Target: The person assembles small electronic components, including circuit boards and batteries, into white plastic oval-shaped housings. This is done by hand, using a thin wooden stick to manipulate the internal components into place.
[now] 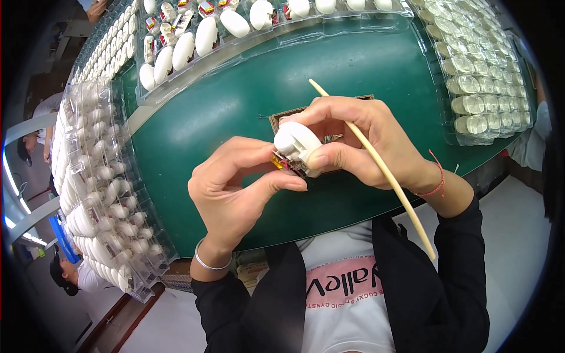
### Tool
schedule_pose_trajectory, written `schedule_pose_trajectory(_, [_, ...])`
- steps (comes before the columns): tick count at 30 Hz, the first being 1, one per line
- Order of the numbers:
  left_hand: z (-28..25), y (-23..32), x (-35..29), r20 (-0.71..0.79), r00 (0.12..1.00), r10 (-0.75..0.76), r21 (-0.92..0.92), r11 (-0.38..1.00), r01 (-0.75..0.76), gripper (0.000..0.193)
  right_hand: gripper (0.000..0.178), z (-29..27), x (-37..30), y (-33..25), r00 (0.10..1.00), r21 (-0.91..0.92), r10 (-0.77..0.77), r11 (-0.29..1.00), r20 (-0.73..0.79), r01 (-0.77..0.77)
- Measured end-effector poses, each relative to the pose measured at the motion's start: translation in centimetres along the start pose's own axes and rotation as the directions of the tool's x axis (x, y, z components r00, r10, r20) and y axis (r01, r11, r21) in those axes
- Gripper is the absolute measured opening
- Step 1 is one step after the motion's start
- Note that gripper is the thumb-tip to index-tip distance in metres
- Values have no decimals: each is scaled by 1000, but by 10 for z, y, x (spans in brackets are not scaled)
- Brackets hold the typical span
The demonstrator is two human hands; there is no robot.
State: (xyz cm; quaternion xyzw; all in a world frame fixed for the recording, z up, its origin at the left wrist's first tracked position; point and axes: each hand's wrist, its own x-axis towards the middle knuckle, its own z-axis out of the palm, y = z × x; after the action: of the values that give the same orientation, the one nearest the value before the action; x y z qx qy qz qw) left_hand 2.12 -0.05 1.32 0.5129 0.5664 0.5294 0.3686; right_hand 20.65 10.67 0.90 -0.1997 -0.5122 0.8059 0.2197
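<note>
Over the green table (235, 94), both my hands hold a small white plastic casing (289, 140) with electronic parts showing on its lower left side. My left hand (232, 182) pinches its left side, thumb and fingers at the yellow and red bits and the exposed circuitry (286, 165). Gripping the casing from the right with thumb and fingertips is my right hand (368, 135). A thin wooden stick (391, 177) also rests in that hand, passing between its fingers and slanting down past the wrist. Behind the hands sits a brown cardboard piece (286, 113), mostly covered.
A clear tray (247, 42) of white casings and parts stands at the far side. Stacked trays (120, 203) of similar white pieces line the left. Trays of clear, rounded pieces (471, 106) fill the right. Other people (85, 276) are at the left edge.
</note>
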Motion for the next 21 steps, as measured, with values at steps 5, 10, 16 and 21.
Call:
schedule_pose_trajectory(5, [-4,-8,5,63,997,53,21,998,-54,43,28,1,1,8,990,-94,-130,986,60,135])
schedule_pose_trajectory(10, [-1,3,10,92,971,221,287,928,-238,63,27,-5,0,4,994,-81,-11,996,113,20])
schedule_pose_trajectory(16, [-4,8,11,352,894,277,421,806,-416,58,23,-9,1,-9,958,-117,244,967,148,-228])
schedule_pose_trajectory(21, [6,7,1,204,950,237,368,881,-298,55,24,-4,1,-15,964,-180,264,950,31,-254])
